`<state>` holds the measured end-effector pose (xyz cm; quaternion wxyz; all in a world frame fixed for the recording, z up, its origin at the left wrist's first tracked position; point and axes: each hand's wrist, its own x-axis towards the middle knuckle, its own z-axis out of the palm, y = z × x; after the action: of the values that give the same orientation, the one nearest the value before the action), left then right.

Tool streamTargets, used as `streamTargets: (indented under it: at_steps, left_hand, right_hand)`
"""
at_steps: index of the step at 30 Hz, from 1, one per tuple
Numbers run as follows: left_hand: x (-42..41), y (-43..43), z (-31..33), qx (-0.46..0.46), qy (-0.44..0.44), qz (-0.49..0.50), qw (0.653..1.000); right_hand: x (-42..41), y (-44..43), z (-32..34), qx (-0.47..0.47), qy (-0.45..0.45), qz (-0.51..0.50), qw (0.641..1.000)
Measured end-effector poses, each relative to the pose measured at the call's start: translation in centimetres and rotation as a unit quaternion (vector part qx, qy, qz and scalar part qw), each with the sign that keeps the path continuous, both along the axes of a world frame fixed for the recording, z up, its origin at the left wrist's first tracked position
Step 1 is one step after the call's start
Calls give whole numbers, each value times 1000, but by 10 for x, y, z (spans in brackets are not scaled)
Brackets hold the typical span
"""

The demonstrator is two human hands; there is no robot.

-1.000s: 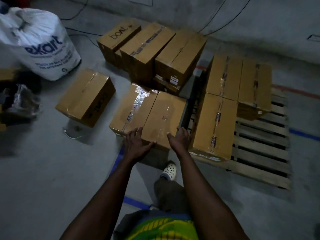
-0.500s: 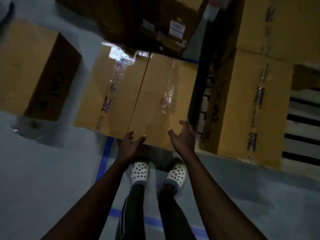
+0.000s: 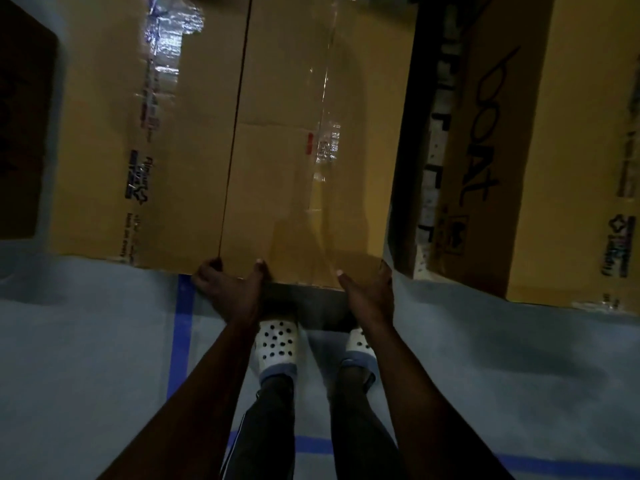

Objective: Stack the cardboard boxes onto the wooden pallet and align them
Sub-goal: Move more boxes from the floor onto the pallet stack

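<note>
A taped cardboard box point(image 3: 311, 150) lies on the floor straight in front of me. My left hand point(image 3: 228, 292) grips its near left corner, fingers at the seam with the neighbouring box point(image 3: 138, 133). My right hand point(image 3: 367, 292) holds the near right corner, thumb on the top face. To the right stands a box marked "boat" point(image 3: 571, 150) on the wooden pallet point(image 3: 431, 140), whose slats show only in the dark gap between the boxes.
A dark box side point(image 3: 20, 116) fills the far left edge. Blue tape lines point(image 3: 181, 334) cross the grey floor. My feet in white perforated clogs point(image 3: 277, 344) stand just below the held box.
I have bent lower and closer, so the boxes fill the view. Both hands have moved from hovering near the box's front edge to holding its near corners.
</note>
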<state>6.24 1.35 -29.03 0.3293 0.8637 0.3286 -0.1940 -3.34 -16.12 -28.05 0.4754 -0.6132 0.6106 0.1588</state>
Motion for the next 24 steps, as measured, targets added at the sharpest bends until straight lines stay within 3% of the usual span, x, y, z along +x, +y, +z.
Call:
streamTargets:
  at_steps: [5,7,14,20,24]
  left_hand:
    - [22,15,9,-37,127,-41,990]
    - [27,14,21,-55,131,-50,989]
    - [46,-20,135,-120,-22,5,993]
    - [79,-52,250,-134,-143,-60,979]
    - [83,-63,295,-165,-227,-90,956]
  right_hand:
    - [5,-7,17,-7,9,-56,998]
    - [5,-13,27,-17,8,-54,998]
    - [16,-27,124,-56,-78,-70,993]
    - [48,-45,224,-96,-186,-135,969]
    - [56,-69,269,-102,-249,-167,949]
